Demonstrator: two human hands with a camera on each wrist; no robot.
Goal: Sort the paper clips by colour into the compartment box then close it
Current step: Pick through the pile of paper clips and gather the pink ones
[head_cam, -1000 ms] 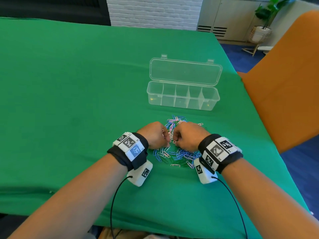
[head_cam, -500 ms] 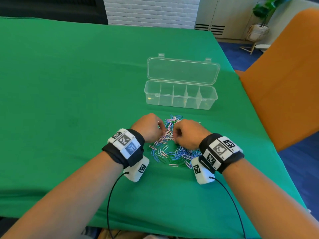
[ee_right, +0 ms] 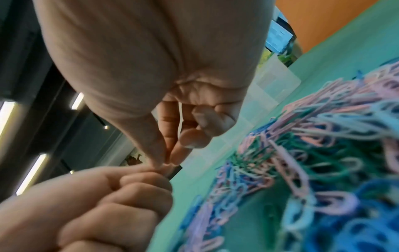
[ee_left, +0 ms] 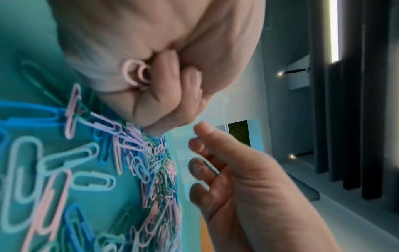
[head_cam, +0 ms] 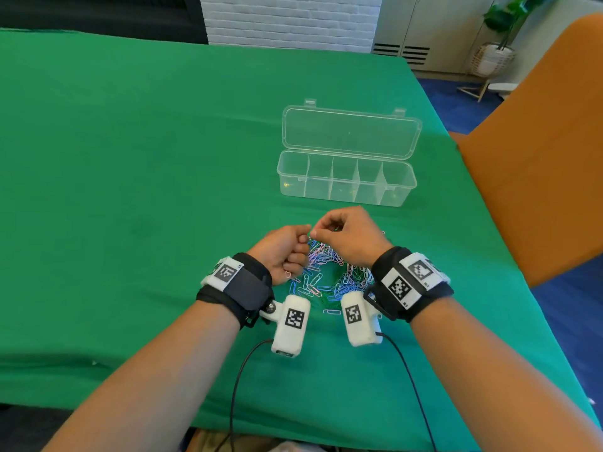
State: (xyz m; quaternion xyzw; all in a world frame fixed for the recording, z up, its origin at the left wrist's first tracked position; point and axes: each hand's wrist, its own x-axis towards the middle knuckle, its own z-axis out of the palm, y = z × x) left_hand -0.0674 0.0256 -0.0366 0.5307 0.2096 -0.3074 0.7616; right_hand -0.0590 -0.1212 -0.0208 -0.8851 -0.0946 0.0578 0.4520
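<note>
A pile of blue, pink, green and pale paper clips [head_cam: 329, 278] lies on the green cloth between my wrists. My left hand [head_cam: 295, 252] is a fist above the pile's left edge. It grips pink clips, and their loops stick out under the curled fingers [ee_left: 138, 75]. My right hand [head_cam: 314, 230] is raised over the pile's far side. Its thumb and forefinger pinch what looks like a small pale clip against the left thumb [ee_right: 166, 162]. The clear compartment box [head_cam: 346, 182] stands just beyond, with its lid [head_cam: 350, 132] lying open behind it.
The green tablecloth [head_cam: 130, 190] covers the whole table; its front edge runs under my forearms. An orange chair back [head_cam: 538, 158] stands by the table's right edge. Cables run from both wrist cameras toward me.
Both hands have lifted from the pile and turned. The right hand has moved forward and up, and its pinched fingertips now meet the left thumb. The left fist has rolled palm inward.
</note>
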